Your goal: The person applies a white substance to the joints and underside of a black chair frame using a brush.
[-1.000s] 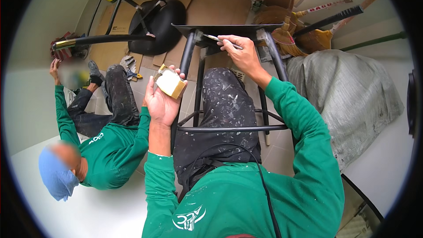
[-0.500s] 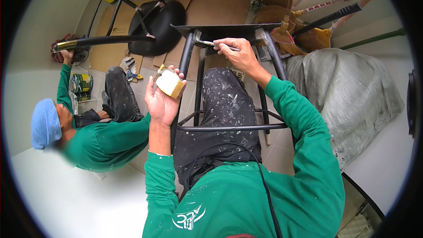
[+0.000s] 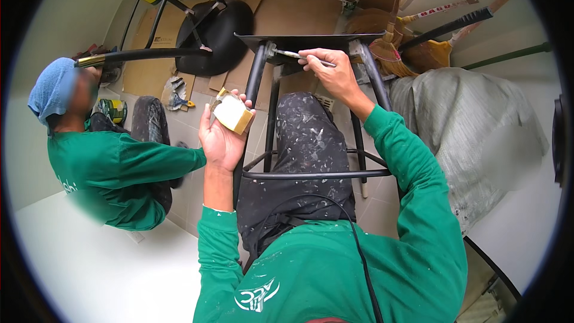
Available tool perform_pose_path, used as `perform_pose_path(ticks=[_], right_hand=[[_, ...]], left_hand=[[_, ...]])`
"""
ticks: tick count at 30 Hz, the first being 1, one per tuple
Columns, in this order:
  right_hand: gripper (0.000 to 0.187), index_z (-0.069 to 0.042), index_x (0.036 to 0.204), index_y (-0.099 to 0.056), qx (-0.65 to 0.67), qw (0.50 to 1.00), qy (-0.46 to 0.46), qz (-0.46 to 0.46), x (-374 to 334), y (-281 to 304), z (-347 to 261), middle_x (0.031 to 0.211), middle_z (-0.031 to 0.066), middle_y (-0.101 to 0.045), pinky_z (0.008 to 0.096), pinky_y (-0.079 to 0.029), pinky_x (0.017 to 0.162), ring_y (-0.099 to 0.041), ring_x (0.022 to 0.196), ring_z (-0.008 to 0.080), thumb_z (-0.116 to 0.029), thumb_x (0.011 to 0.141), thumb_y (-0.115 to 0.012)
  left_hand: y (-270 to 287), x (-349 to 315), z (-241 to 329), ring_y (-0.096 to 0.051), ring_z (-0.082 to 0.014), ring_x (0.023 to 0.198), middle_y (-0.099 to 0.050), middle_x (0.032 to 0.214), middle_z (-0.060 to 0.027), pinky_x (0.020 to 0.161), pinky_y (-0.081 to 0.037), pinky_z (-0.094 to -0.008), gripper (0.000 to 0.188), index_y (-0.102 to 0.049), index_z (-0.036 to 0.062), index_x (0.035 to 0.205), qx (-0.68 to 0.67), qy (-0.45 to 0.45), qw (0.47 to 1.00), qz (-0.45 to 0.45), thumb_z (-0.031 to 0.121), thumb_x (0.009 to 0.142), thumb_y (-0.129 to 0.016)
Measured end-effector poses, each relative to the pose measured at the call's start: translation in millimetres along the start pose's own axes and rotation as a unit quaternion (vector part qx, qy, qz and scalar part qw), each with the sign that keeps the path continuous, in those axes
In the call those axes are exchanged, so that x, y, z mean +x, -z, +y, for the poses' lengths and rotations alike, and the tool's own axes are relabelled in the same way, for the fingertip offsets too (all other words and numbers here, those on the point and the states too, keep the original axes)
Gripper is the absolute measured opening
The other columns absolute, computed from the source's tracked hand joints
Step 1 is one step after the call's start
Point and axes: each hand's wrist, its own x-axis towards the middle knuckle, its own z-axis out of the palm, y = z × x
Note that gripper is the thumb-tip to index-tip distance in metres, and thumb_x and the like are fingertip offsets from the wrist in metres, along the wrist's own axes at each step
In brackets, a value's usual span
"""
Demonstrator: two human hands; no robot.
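Black stool [image 3: 317, 174] at near centre. Your right hand [image 3: 335, 76] pinches brush [image 3: 292, 54] at far left joint [image 3: 271, 48]; left hand's [image 3: 221, 142] fingers curl round yellow tub [image 3: 232, 115]. Stroke lightly, tub held level.

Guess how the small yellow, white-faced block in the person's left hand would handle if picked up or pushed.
The small yellow, white-faced block is probably light, since the left hand alone supports it. Its flat sides and corners suggest sliding rather than rolling.
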Motion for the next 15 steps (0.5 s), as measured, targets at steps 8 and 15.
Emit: perform_pose_path(ticks=[8,15], right_hand=[[0.027,0.003,0.120,-0.075,-0.001,0.999,0.003,0.033,5.7,-12.0,3.2,0.095,0.0088,-0.079,0.0268,-0.056,0.077,-0.069,0.084,0.0096,-0.013,0.102,-0.064],[0.027,0.002,0.123,-0.074,-0.002,0.999,0.017,0.034,3.9,-9.6,5.4,0.100,0.0085,-0.079,0.0255,-0.056,0.077,-0.070,0.088,0.0098,-0.014,0.104,-0.064]], left_hand=[[2.0,0.4,0.4,-0.057,-0.0388,0.133,-0.055,0.143,-0.0239,0.117,-0.048,-0.0516,0.062,-0.043,-0.0054,0.151,-0.005,0.005,1.000,-0.006,0.043,0.111,-0.039],[6.8,1.3,1.1,-0.056,-0.0397,0.134,-0.055,0.144,-0.0243,0.118,-0.047,-0.0525,0.062,-0.041,-0.0055,0.152,-0.013,0.007,1.000,-0.019,0.042,0.111,-0.039]])
